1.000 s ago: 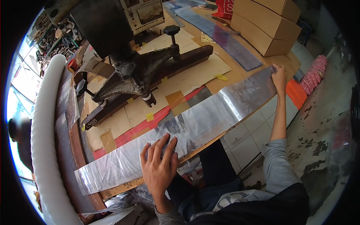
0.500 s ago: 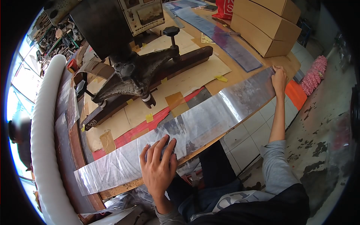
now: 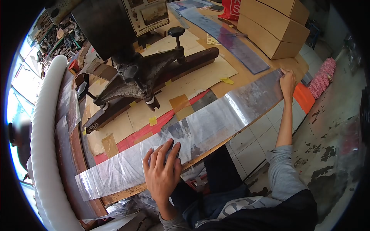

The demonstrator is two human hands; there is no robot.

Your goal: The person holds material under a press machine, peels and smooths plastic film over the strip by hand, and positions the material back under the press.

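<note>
A long, clear plastic sheet (image 3: 208, 125) lies along the near edge of the table, with glare and creases on its surface. My left hand (image 3: 162, 167) rests on it left of centre, palm down and fingers spread. At the sheet's far right corner, my right hand (image 3: 288, 84) is closed, its thumb and fingers pinching the edge. Beyond the sheet stands a dark metal machine head (image 3: 133, 79) mounted over a long bar (image 3: 192, 63). Pale boards with yellow tape and a red strip (image 3: 165, 119) lie beneath it.
Cardboard boxes (image 3: 269, 29) are stacked at the back right, beside a blue-tinted plastic strip (image 3: 231, 44) and a red bag (image 3: 231, 9). A big white roll (image 3: 46, 134) stands at the left. Beyond the table's right edge are a pink fluffy mop (image 3: 323, 77) and an orange piece (image 3: 304, 97).
The fingers of my right hand have shifted slightly at the sheet's corner. My left hand and the sheet look almost unchanged.
</note>
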